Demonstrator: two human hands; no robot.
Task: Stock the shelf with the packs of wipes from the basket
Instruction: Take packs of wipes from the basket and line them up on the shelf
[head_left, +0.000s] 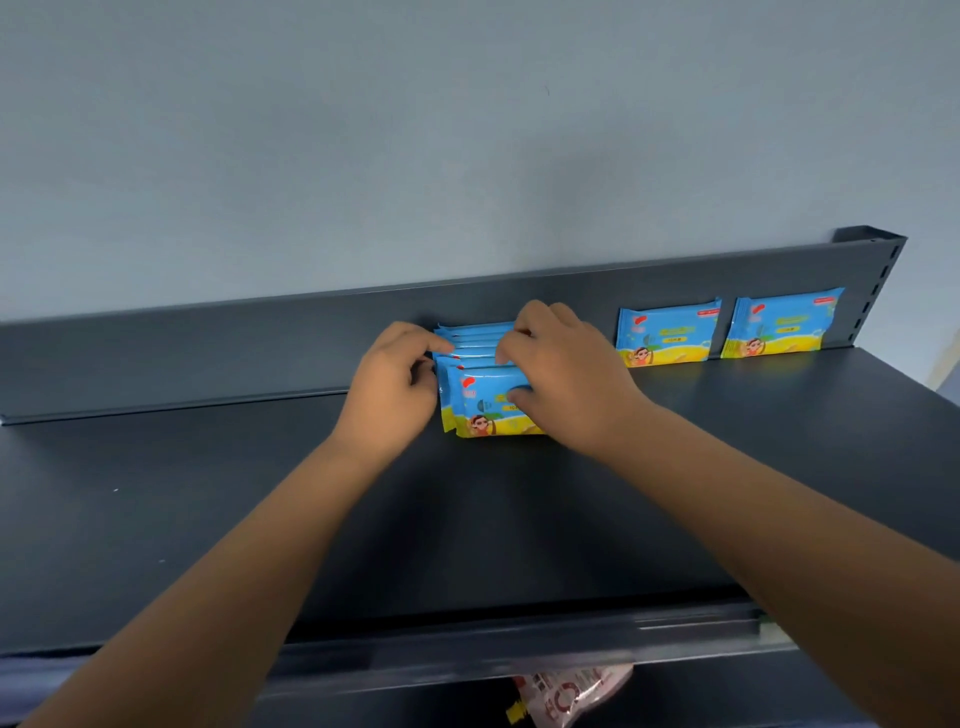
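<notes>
A row of several blue-and-yellow wipes packs (480, 384) stands upright on the dark grey shelf (208, 493), running back to the shelf's rear panel. My left hand (392, 387) touches the row's left side, its forefinger stretched over the tops. My right hand (558, 374) grips the row from the right, fingers curled over the tops and thumb on the front pack's face. Two more stacks of packs (667, 335) (784, 322) lean against the rear panel to the right. The basket is not in view.
The rear panel (260, 343) ends at a slotted upright (878, 280) on the right. A grey wall rises behind. Below the shelf's front edge (467, 660), a pink-and-white packet (566, 693) shows on the lower level.
</notes>
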